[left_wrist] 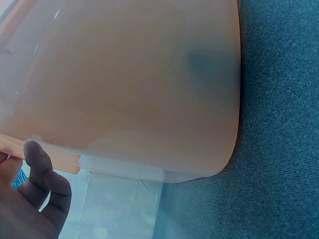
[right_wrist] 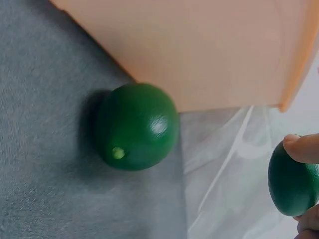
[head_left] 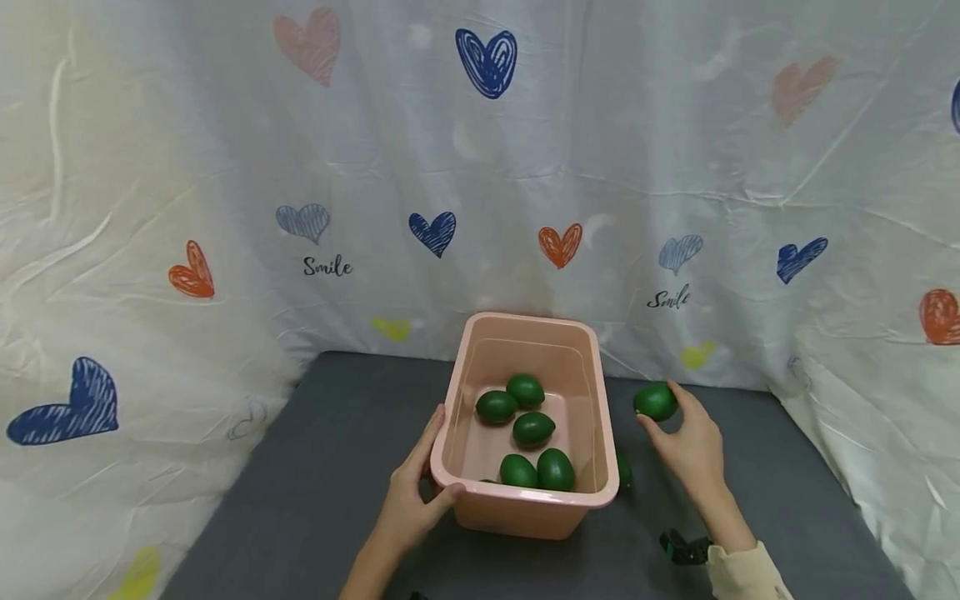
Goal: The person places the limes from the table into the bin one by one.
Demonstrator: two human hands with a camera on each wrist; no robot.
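A pink plastic bin [head_left: 525,520] stands on the table with several green limes [head_left: 534,428] lying on its floor. My left hand [head_left: 408,500] grips the bin's rim at the near left corner, thumb on the near side. The left wrist view shows its curled fingers [left_wrist: 37,164] at the rim. To the right of the bin, my right hand [head_left: 692,442] pinches another lime [head_left: 656,402] between thumb and fingers, held above the table. One more lime [right_wrist: 137,127] rests on the table beside the bin's right wall, mostly hidden by the bin in the head view.
The dark grey tabletop [head_left: 322,483] extends to both sides of the bin. A white curtain [head_left: 495,167] printed with hearts and the word Smile hangs behind the table and along its sides. A small black item [head_left: 684,547] shows by the right wrist.
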